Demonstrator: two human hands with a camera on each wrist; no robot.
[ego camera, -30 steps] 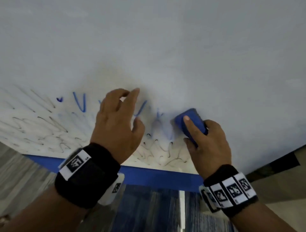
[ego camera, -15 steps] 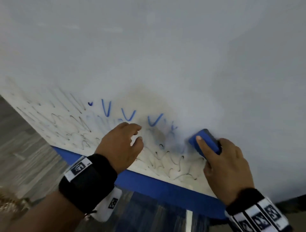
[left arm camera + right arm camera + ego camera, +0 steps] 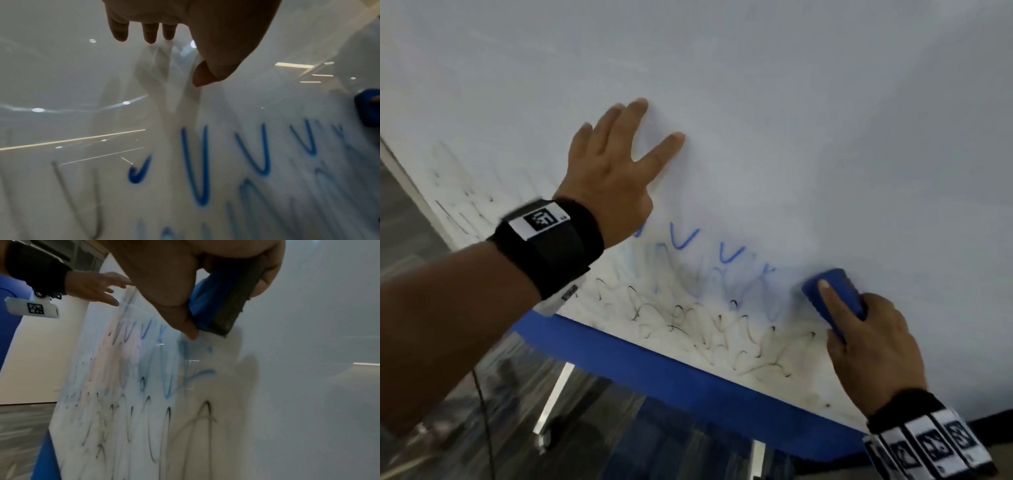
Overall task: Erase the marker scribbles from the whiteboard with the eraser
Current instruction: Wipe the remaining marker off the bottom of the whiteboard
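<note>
Head view: blue eraser with dark felt, gripped in right hand; left hand fingers spread on whiteboard

Grey wood-grain floor; pale wall behind.

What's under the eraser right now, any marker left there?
The eraser lies against the whiteboard, gripped by the right hand. Smeared blue scribbles show left of it; what's beneath its pad is covered.
</note>
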